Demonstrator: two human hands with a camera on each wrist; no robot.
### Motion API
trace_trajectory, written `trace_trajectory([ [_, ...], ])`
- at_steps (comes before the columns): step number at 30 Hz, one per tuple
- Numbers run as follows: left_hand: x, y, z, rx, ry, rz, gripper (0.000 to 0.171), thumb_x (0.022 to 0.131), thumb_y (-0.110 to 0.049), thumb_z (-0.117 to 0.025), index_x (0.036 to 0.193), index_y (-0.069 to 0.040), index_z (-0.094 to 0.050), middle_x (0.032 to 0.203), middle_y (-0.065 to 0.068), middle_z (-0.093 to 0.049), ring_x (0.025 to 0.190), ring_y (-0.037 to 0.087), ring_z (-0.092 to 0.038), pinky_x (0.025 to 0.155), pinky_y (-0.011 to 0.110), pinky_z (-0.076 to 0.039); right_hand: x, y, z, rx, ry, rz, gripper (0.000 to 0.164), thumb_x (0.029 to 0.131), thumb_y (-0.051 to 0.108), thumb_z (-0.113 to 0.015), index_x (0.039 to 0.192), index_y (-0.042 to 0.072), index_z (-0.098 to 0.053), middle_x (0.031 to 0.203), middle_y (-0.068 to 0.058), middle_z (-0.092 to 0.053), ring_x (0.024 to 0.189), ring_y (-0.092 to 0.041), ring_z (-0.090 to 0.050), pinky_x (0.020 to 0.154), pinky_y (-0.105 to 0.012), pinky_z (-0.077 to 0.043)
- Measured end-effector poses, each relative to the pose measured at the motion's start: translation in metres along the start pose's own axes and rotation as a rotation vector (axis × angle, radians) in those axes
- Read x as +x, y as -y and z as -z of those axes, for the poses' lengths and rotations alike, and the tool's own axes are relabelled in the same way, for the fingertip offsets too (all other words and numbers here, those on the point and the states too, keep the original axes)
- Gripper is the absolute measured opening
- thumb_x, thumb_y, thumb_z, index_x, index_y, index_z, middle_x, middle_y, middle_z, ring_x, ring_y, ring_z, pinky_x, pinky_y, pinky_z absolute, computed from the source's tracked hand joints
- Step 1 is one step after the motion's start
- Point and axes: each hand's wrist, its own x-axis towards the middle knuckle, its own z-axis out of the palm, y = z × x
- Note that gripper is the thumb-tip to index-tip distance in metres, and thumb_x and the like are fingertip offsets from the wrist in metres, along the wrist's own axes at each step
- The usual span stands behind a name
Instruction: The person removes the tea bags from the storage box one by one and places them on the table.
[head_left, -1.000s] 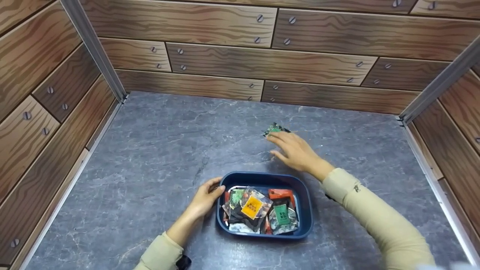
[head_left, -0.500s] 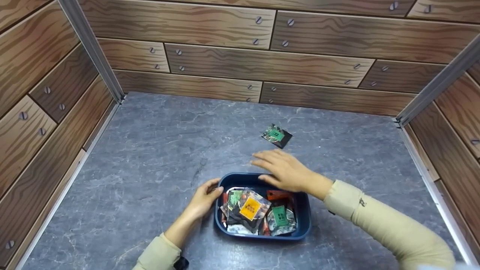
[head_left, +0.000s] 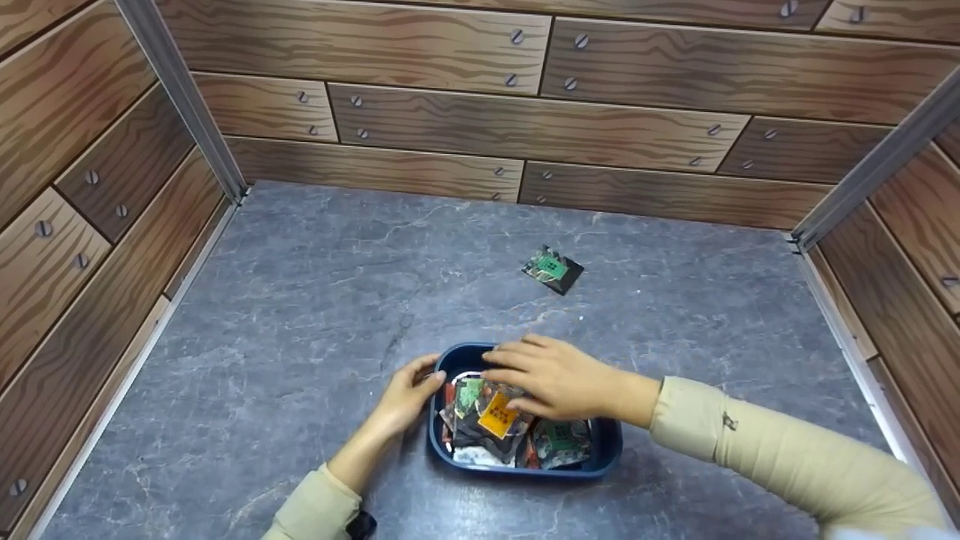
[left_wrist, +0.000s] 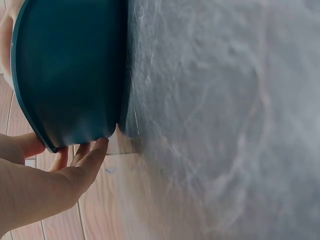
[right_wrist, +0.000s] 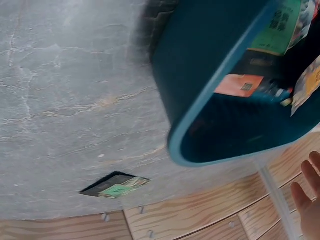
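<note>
A dark blue plastic tub (head_left: 525, 473) stands on the grey marbled surface, holding several small sachets. On top at the left lies a sachet with an orange label (head_left: 495, 417); at the right is one with a green label (head_left: 562, 444). My left hand (head_left: 409, 394) grips the tub's left rim, its thumb over the edge and its fingers against the outer wall (left_wrist: 75, 70). Above the tub hovers my right hand (head_left: 562, 381), fingers loosely extended and nothing visible in them (right_wrist: 309, 195). It hides part of the tub's back. Behind the tub lies a black-and-green sachet (head_left: 553, 268).
Wood-plank-patterned walls (head_left: 420, 112) close in the back and both sides. Metal strips (head_left: 199, 112) run along the corners. The marbled surface (head_left: 322, 285) extends around the tub.
My right hand has drawn back from the black-and-green sachet to above the tub, leaving that sachet fully visible on the surface. My left hand stays at the rim.
</note>
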Motion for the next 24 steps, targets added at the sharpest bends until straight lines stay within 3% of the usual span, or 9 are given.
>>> trace_trajectory([
  [13,0.0,0.0,0.0,-0.021,-0.002,-0.001,0.042,0.101,-0.006,-0.053,0.135,0.018,-0.044,0.13,0.034,-0.055,0.121,0.043,-0.055,0.103,0.043,-0.048,0.011,0.022,-0.005,-0.05,0.132,0.158,0.057,0.099,0.051,-0.052,0.144,0.017,-0.051,0.147,-0.007,-0.05,0.135,-0.023,-0.046,0.108,-0.043,-0.042],
  [24,0.001,0.001,-0.001,-0.028,-0.002,-0.019,0.041,0.101,-0.004,-0.052,0.134,0.02,-0.043,0.131,0.036,-0.053,0.122,0.045,-0.053,0.103,0.043,-0.047,0.016,0.025,-0.008,-0.14,0.237,0.189,0.075,0.087,0.061,-0.064,0.148,0.022,-0.046,0.153,-0.006,-0.043,0.139,-0.022,-0.04,0.108,-0.042,-0.04],
])
